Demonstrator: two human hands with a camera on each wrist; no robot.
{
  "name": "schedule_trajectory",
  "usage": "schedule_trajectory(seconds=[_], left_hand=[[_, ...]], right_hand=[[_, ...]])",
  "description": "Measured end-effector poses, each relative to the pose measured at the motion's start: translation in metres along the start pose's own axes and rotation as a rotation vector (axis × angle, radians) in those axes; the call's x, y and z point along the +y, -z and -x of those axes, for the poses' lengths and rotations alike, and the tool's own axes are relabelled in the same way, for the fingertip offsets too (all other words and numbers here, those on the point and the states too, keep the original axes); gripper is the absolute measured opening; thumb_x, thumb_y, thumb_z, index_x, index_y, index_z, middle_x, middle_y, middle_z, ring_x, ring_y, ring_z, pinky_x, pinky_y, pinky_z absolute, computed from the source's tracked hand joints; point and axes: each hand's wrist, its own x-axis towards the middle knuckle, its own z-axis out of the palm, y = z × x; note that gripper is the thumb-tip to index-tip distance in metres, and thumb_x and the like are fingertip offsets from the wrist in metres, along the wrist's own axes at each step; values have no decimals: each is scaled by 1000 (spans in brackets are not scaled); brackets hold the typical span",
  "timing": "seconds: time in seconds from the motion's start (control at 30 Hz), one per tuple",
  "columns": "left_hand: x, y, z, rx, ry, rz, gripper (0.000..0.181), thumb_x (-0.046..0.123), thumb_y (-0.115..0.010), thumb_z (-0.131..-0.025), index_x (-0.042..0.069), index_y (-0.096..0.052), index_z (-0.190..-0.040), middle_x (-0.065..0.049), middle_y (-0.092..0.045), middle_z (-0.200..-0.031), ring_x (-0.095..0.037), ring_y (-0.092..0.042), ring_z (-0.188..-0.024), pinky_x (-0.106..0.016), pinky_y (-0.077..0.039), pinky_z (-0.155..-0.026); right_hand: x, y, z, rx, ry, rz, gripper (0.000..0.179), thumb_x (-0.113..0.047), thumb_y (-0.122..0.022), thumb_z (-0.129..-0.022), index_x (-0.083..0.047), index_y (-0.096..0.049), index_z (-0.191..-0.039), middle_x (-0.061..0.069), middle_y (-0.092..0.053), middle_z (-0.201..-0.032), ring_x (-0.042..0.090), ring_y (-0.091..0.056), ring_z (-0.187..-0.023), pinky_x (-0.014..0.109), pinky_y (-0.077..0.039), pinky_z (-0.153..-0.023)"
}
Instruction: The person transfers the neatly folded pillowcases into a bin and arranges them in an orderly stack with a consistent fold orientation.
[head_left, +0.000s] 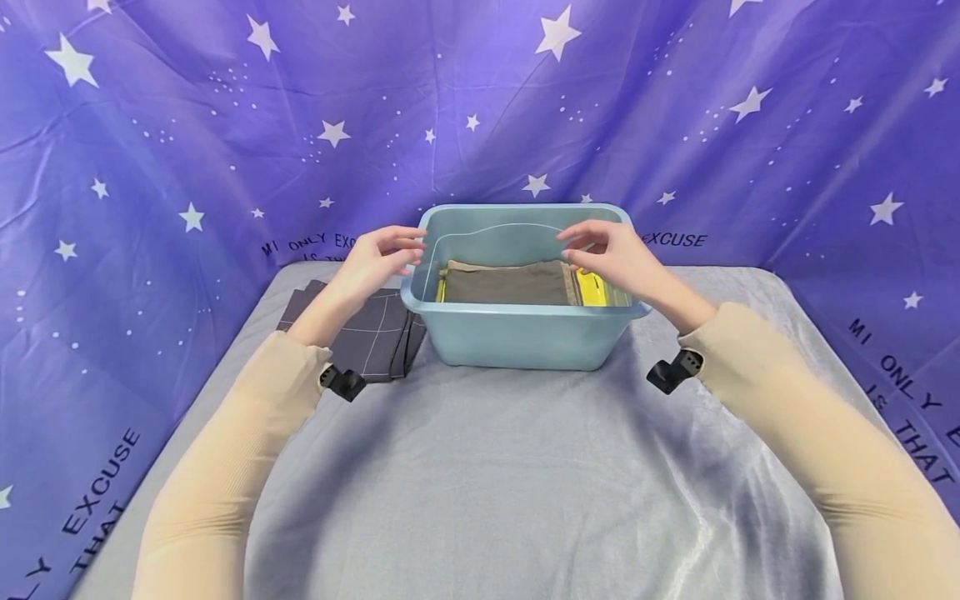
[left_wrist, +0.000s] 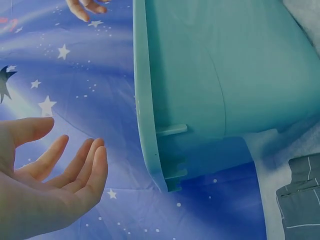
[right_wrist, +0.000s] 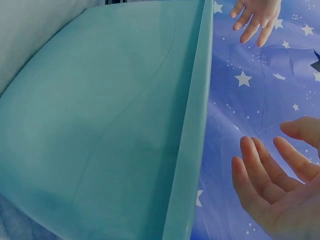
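A blue-green plastic tub (head_left: 517, 337) stands at the back of the table, with a folded dark grey-brown cloth (head_left: 506, 285) and something bright yellow (head_left: 591, 287) inside. My left hand (head_left: 382, 260) hovers by the tub's left rim, fingers loosely bent and holding nothing. Over the right part of the tub is my right hand (head_left: 611, 254), its fingers relaxed and nothing between them. In the left wrist view the left hand (left_wrist: 60, 185) lies apart from the tub's rim (left_wrist: 142, 95). The right wrist view likewise shows a gap between the right hand (right_wrist: 275, 190) and the rim (right_wrist: 192, 130).
A folded dark cloth with white grid lines (head_left: 367, 337) lies left of the tub, partly behind the left forearm. Grey fabric (head_left: 517, 475) covers the table. A purple star-print curtain (head_left: 465, 75) hangs behind and at both sides.
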Motion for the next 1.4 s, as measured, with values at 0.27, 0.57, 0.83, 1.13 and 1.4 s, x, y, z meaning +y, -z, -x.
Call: schedule_trajectory(seconds=[0.27, 0.57, 0.83, 1.13, 1.4], left_hand=[[-8, 7, 11, 0, -36, 49, 37, 9, -52, -87, -1, -48, -123, -24, -52, -117, -15, -57, -91, -35, -48, -79], [-17, 12, 25, 57, -115, 96, 34, 8, -53, -87, -2, -51, -119, -14, -60, -105, -18, -58, -92, -32, -49, -78], [-21, 15, 41, 82, -134, 84, 33, 11, -54, -88, -2, -51, -118, 2, -61, -98, -14, -59, -89, -30, -49, -77], [-33, 10, 56, 145, -212, 53, 32, 2, -54, -85, -6, -53, -116, 11, -60, -93, -3, -59, -80, -20, -48, -71], [-43, 10, 68, 205, -221, 55, 29, 2, -54, -85, -5, -54, -114, 14, -59, -93, -1, -59, -83, -17, -47, -73]], right_hand=[[-6, -9, 9, 14, 35, -56, 29, -9, -57, -83, 1, -57, -111, 17, -62, -95, 3, -59, -68, 20, -48, -65], [-11, -20, 19, -28, 105, -105, 27, -7, -57, -84, 1, -58, -110, 18, -63, -95, 3, -60, -70, 22, -47, -60], [-14, -31, 27, -45, 99, -192, 27, -4, -56, -84, 2, -57, -111, 18, -62, -95, 14, -62, -76, 29, -51, -69], [-15, -49, 34, -10, 180, -159, 25, -5, -59, -83, -2, -60, -107, 13, -63, -93, 16, -60, -80, 23, -48, -72], [-21, -67, 44, 5, 169, -182, 25, -7, -60, -82, -5, -60, -107, 10, -63, -95, 15, -59, -81, 26, -47, -73]])
